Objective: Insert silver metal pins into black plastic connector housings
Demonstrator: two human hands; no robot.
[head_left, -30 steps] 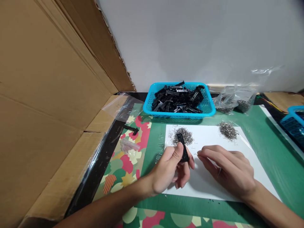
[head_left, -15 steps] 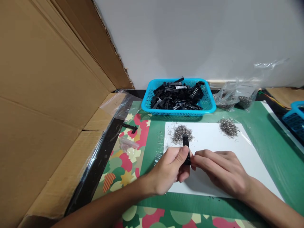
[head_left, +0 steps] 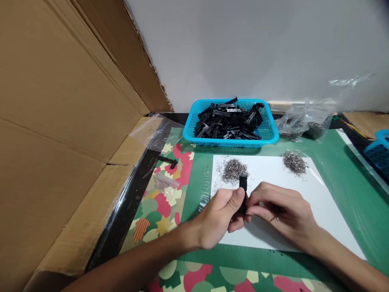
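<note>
A narrow black plastic part (head_left: 243, 182) stands upright in my left hand (head_left: 223, 215), gripped between thumb and curled fingers. My right hand (head_left: 282, 211) is closed against the part's right side, its thumb and fingertips pinched together near the lower end. A tiny shiny metal bit shows under its curled fingers; what the fingertips pinch is too small to make out. Both hands are over a white sheet (head_left: 264, 235). Just behind the part is a pile of small metal pieces (head_left: 234, 170), and a second metal pile (head_left: 294, 163) lies to the right.
At the back, a blue basket (head_left: 231, 142) holds many black parts. Clear bags with metal pieces (head_left: 291, 127) sit beside it. A black part (head_left: 168, 161) and a small plastic bag (head_left: 165, 182) lie left. Cardboard (head_left: 60, 101) stands left; another blue basket (head_left: 378, 150) is right.
The black part and my left hand have shifted slightly right in view. My right hand has rolled, raising its knuckles and showing the thumb and the metal bit beneath the fingers.
</note>
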